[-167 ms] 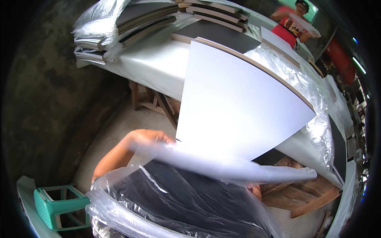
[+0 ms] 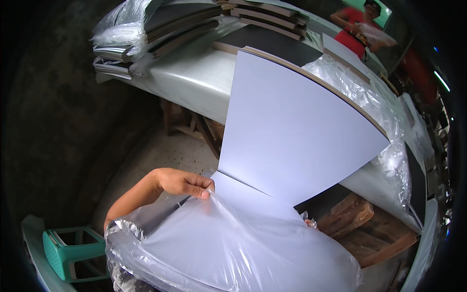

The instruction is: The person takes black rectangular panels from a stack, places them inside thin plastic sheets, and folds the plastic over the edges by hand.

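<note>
My left hand (image 2: 187,184) is closed, thumb against fingers, pinching the upper edge of a clear plastic bag (image 2: 233,243) and pulling it into a peak. Under the film lies a flat white sheet or board, close in front of me. Only a few bent fingertips of my right hand (image 2: 311,223) show at the bag's right edge, beside crumpled film; the rest is hidden. Just beyond the bag, a large white board (image 2: 301,126) slants from the table down towards me. Its lower end meets another pale surface along a dark seam.
Stacked dark boards (image 2: 182,22) and plastic-wrapped bundles (image 2: 114,56) lie on the covered table (image 2: 189,78). Loose film (image 2: 389,131) drapes its right side. A green stool (image 2: 75,253) stands at lower left, wooden framing (image 2: 352,219) at right. Far right, a person in red (image 2: 350,39) holds plastic.
The blurred, edge-on white sheet is gone from view; white now shows beneath the film where a dark surface was. My left hand has lowered slightly and pinches the film.
</note>
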Demonstrator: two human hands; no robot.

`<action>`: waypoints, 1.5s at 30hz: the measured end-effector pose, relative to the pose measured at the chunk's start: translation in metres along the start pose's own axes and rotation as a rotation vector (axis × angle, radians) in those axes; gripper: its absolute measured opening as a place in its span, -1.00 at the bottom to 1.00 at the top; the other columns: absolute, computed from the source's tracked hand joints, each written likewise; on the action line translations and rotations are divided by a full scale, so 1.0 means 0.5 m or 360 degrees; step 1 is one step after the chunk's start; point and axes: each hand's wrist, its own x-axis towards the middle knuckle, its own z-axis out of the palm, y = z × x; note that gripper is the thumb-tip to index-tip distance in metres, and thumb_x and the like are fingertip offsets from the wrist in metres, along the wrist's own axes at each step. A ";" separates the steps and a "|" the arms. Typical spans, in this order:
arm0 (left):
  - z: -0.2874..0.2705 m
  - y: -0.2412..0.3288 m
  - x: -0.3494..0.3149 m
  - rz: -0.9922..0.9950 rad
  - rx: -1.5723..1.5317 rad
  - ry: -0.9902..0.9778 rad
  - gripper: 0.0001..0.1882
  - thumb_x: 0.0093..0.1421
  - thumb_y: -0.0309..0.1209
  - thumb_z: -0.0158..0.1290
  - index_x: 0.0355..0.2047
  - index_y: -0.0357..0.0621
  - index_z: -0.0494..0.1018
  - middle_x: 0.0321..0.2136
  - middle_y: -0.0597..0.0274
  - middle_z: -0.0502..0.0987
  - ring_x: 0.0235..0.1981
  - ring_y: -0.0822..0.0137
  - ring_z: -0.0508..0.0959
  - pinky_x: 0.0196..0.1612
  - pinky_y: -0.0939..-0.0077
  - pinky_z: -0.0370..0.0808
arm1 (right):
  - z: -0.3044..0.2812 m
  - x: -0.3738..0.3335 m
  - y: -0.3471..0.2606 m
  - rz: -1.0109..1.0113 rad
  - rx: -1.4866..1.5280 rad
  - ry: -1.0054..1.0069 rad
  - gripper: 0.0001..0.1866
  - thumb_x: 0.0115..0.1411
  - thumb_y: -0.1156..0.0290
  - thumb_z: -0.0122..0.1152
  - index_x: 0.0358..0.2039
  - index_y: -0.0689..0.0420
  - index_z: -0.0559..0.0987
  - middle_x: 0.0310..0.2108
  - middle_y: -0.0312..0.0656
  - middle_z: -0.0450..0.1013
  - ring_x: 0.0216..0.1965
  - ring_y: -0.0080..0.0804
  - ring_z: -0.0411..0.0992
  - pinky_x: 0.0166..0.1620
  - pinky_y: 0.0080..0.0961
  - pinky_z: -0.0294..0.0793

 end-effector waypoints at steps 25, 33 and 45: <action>-0.119 -0.596 0.274 0.0397 -0.1805 0.1423 -0.84 0.08 -0.36 0.02 -0.33 0.00 0.31 -0.64 0.47 0.27 -0.63 0.56 0.25 -0.54 0.72 0.20 | -0.113 0.178 0.112 0.0001 -0.0332 0.0505 -0.76 0.14 0.34 0.01 -0.17 0.05 0.42 -0.40 -0.35 0.38 -0.42 -0.57 0.31 -0.30 -0.67 0.30; -0.217 -0.216 0.085 0.0973 -0.1064 0.1902 -0.83 0.13 -0.30 -0.05 -0.28 -0.04 0.33 -0.47 0.44 0.37 -0.51 0.61 0.33 -0.48 0.74 0.24 | -0.006 -0.219 -0.455 -0.3273 -0.0605 0.3530 -0.59 0.29 0.16 -0.30 -0.42 0.24 0.39 -0.59 -0.27 0.28 -0.56 -0.49 0.20 -0.40 -0.50 0.28; 0.090 0.208 0.268 0.1016 -0.0408 0.0892 -0.69 0.17 -0.17 -0.03 -0.48 -0.18 0.36 -0.62 0.37 0.35 -0.53 0.55 0.30 -0.54 0.61 0.26 | 0.512 0.027 -0.313 -0.0828 0.0084 -0.0449 -0.61 0.21 0.25 -0.13 -0.02 0.21 0.30 -0.18 -0.21 0.29 -0.18 -0.52 0.23 -0.05 -0.60 0.16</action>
